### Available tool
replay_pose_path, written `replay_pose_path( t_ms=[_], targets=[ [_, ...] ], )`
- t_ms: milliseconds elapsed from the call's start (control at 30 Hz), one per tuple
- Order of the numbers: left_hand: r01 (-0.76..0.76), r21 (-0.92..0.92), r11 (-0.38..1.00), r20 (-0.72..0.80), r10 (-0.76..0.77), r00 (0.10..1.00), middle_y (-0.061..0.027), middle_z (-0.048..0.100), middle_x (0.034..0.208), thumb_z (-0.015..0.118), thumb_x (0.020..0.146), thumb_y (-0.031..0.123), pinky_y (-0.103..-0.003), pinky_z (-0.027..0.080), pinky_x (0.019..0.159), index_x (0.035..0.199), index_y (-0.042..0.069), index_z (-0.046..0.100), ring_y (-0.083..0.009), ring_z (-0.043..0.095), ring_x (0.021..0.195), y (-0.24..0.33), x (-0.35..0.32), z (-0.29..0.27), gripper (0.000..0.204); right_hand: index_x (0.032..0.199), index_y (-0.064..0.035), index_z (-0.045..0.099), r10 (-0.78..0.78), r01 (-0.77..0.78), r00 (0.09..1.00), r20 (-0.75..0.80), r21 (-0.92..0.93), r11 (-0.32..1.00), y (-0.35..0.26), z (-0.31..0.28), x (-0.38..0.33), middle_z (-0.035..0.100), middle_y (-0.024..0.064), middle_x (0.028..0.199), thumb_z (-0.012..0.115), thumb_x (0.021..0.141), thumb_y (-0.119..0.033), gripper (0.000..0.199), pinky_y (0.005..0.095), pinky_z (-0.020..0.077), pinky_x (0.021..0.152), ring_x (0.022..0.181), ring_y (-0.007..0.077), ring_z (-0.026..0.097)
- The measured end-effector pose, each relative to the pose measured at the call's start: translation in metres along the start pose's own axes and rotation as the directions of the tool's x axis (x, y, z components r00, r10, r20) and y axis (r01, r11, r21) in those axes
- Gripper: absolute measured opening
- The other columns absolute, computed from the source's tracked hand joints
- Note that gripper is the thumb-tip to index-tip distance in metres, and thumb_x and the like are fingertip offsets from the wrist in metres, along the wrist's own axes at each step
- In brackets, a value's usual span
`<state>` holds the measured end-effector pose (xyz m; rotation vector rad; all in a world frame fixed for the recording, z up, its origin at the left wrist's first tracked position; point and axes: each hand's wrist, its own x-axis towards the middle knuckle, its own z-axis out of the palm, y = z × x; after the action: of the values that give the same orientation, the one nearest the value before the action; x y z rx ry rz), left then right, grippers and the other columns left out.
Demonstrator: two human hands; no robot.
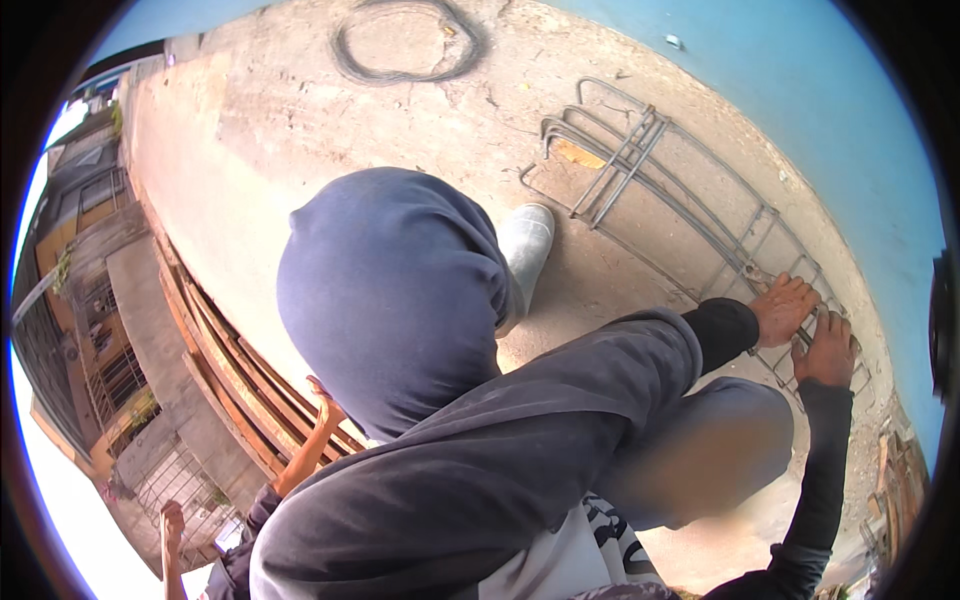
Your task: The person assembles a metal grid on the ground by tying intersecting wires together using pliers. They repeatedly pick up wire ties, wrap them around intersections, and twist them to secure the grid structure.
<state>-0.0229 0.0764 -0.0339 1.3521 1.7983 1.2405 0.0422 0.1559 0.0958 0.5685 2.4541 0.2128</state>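
A long cage of bent steel reinforcing bars (690, 200) lies on the concrete ground, running from the upper middle toward the right. Both my hands are at its near right end, close beside each other. My left hand (782, 308) is closed over the bars, palm down. My right hand (828, 350) has its fingers curled over the outer bars, thumb toward the left hand. A small rusty metal piece (755, 273) shows by my left fingers; its kind is unclear. The parts of the bars under my palms are hidden.
My bent knee (390, 300) and pale boot (527, 240) are left of the cage. A coil of wire (345, 50) lies farther off. A blue wall (860, 130) borders the right. Long wooden planks (225, 360) lie left, near another person's hand (325, 402).
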Motion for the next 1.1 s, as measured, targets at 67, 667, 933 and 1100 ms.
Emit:
replay_pose_path(
  t_ms=[67,667,933,1100],
  targets=[
    [-0.055,-0.059,0.997,0.025,0.056,0.998,-0.0173,0.057,0.108,0.064,0.072,0.000,-0.042,0.033,0.095,0.116,-0.003,0.052,-0.0307,0.051,0.111,-0.002,0.006,0.006,0.046,0.131,-0.0062,0.046,0.031,-0.033,0.999,-0.012,-0.256,0.966,-0.007,0.005,-0.008,0.053,0.0124,0.128,0.072,0.076,-0.021,0.063,0.0431,0.0394,0.103,0.123,0.0295,0.050],
    [-0.174,0.169,0.970,-0.016,0.179,0.984,-0.0142,0.062,0.096,0.071,0.071,0.023,-0.040,0.041,0.089,0.103,0.000,0.059,-0.0293,0.062,0.095,0.006,0.001,0.026,0.042,0.117,-0.0001,0.056,-0.068,-0.242,0.897,0.438,0.613,0.752,0.059,0.056,0.016,0.064,0.0164,0.106,0.069,0.084,-0.021,0.041,0.0424,0.0503,0.084,0.101,0.0313,0.063],
    [-0.089,0.055,0.995,0.155,0.080,0.985,-0.0154,0.064,0.099,0.076,0.060,0.021,-0.042,0.039,0.094,0.095,-0.001,0.063,-0.0310,0.061,0.098,-0.014,0.027,0.025,0.044,0.129,-0.0060,0.048,0.070,-0.067,0.998,0.002,-0.271,0.960,0.011,0.030,0.004,0.052,0.0109,0.130,0.060,0.089,-0.018,0.043,0.0404,0.0392,0.100,0.124,0.0255,0.049],
    [-0.225,0.265,0.938,-0.041,0.244,0.969,-0.0121,0.063,0.094,0.069,0.068,0.021,-0.043,0.032,0.101,0.092,0.001,0.063,-0.0273,0.058,0.099,0.015,0.007,-0.017,0.032,0.087,-0.0041,0.059,0.062,-0.071,0.984,0.169,0.047,0.996,0.043,0.052,0.024,0.066,0.0153,0.084,0.063,0.088,-0.024,0.020,0.0489,0.0508,0.071,0.076,0.0321,0.067]
  ],
)
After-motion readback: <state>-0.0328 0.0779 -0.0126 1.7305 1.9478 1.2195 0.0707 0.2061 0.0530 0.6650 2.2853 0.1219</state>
